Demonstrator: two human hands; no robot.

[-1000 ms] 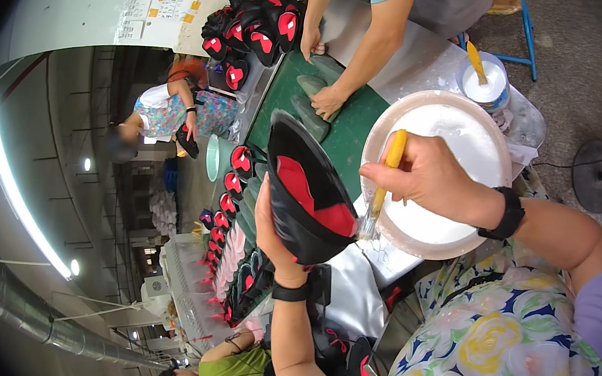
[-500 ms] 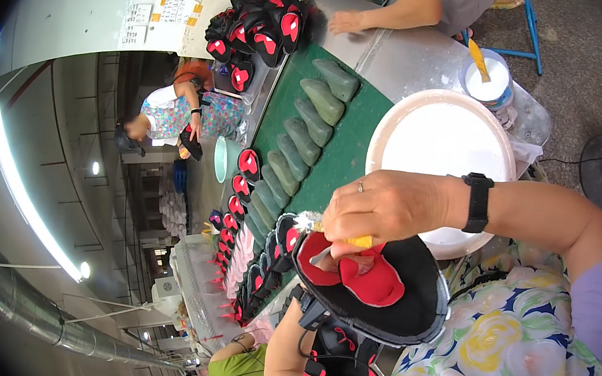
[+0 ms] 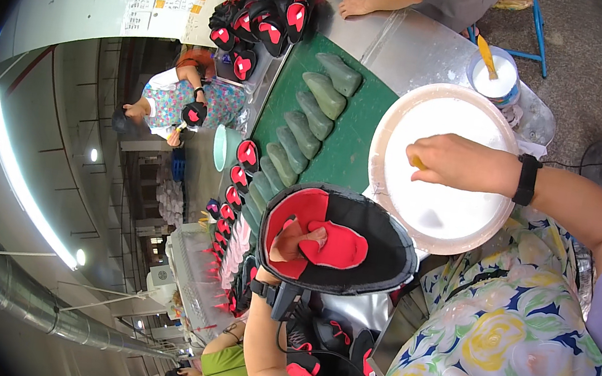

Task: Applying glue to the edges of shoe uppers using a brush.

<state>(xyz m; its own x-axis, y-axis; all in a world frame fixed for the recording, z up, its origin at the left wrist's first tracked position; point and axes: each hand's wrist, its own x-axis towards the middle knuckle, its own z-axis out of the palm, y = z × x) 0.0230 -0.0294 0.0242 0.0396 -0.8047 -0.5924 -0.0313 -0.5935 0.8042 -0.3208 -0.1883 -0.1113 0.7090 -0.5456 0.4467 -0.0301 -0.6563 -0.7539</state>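
My left hand grips a black shoe upper with red lining, its fingers showing inside against the red tongue. The upper is tilted with its opening toward me. My right hand is closed around a yellow-handled brush; only a bit of the handle shows, and the bristle end is hidden. That hand is over a wide pale pink basin of white liquid.
Grey-green shoe lasts line a green conveyor belt, beside a row of red-and-black uppers. More uppers are heaped at the far end. A white tub holds a yellow-handled tool. Co-workers are nearby.
My right hand has moved from the upper's edge to over the basin, taking the brush with it. My left hand has shifted the upper left and turned its inside more toward me.
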